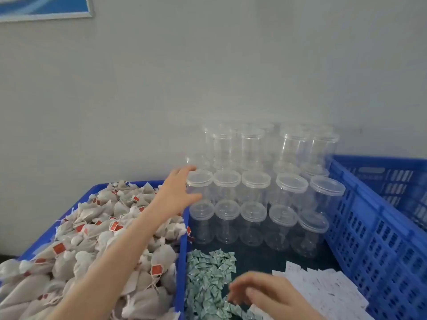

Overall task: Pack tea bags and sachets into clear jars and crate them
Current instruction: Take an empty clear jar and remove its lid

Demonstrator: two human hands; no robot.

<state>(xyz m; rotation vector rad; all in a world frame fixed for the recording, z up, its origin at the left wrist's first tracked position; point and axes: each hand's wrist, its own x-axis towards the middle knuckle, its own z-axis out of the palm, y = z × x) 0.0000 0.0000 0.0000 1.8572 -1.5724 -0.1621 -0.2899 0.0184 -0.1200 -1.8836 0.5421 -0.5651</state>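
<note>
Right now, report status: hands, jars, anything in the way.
Left hand open, reaching the leftmost lidded jar. Right hand blurred over the green sachets, grip unclear. Stacked jars all empty. Nothing blocking.

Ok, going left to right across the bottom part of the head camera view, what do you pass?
Blue tray heaped with tea bags → pile of small green sachets → right hand → white paper slips → blue slotted crate.
</note>
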